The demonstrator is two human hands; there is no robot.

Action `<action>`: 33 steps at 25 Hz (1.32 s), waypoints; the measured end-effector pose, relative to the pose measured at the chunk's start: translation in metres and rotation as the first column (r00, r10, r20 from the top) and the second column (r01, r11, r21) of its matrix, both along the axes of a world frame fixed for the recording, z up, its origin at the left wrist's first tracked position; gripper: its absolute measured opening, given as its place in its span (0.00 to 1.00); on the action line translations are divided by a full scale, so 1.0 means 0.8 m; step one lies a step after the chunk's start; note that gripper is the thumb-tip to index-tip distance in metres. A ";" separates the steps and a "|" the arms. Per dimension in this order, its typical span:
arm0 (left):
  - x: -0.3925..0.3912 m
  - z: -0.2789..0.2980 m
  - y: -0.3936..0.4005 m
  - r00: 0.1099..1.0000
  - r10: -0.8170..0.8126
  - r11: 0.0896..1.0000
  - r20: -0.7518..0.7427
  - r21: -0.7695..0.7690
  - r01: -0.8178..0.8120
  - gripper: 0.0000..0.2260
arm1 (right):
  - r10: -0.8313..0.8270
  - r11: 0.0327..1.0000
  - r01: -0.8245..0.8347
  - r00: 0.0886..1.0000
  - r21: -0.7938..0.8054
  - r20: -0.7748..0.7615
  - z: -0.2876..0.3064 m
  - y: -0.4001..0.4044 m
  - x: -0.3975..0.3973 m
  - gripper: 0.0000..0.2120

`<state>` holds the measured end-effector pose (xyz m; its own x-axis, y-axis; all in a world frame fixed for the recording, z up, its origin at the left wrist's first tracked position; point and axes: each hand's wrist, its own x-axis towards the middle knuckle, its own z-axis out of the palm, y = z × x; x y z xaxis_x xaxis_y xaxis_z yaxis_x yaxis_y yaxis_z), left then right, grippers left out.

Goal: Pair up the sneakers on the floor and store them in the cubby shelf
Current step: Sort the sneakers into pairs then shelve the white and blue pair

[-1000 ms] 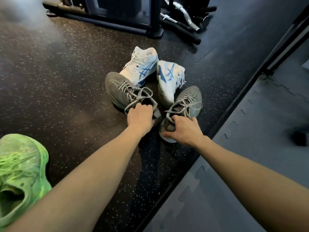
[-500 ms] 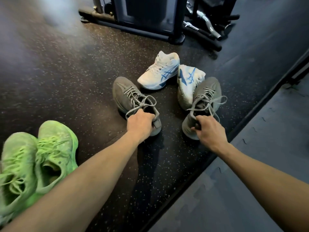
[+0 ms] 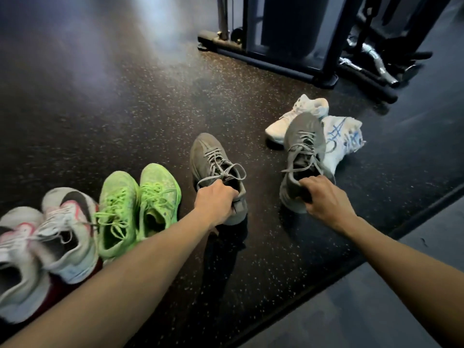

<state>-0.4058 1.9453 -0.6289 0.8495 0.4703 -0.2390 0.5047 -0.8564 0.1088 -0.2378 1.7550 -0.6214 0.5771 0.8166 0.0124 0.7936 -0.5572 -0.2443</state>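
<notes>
Since the earlier frame both grey knit lace-up sneakers have been carried leftward, clear of the white sneakers with blue stripes (image 3: 341, 139). Left hand (image 3: 216, 199) grips the collar of the left grey sneaker (image 3: 213, 167), now just beside the neon green pair (image 3: 139, 204). Right hand (image 3: 324, 194) grips the collar of the right grey sneaker (image 3: 303, 151), raised off the black speckled rubber floor (image 3: 125, 109). Judgement: grey pair being lined up next to the white, pink and black pair (image 3: 50, 234); cubby shelf not in view.
</notes>
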 end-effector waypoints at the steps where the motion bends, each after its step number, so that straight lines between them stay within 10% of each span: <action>1: -0.012 -0.003 0.003 1.000 0.011 1.000 -0.007 -0.001 -0.011 0.11 | 0.053 0.998 -0.054 0.999 -0.029 -0.009 -0.002 0.013 -0.007 0.14; 11: -0.087 -0.016 0.016 0.995 -0.074 0.997 -0.072 0.012 0.075 0.07 | 0.348 0.907 -0.378 0.921 -0.185 -0.173 -0.034 0.093 -0.084 0.13; 18: -0.078 -0.005 0.030 0.982 -0.155 0.959 -0.109 -0.254 0.123 0.09 | 0.358 0.880 -0.418 0.896 -0.227 -0.262 -0.034 0.084 -0.090 0.24; 33: 0.095 0.056 0.095 0.964 -0.100 0.990 0.247 -0.069 0.120 0.10 | -0.105 0.994 0.104 0.991 -0.011 -0.077 0.080 0.069 0.101 0.20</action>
<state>-0.3301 2.0217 -0.5838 0.9322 0.3578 -0.0541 0.3576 -0.8880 0.2890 -0.1573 1.8103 -0.5575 0.6584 0.7515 -0.0412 0.7097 -0.6381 -0.2986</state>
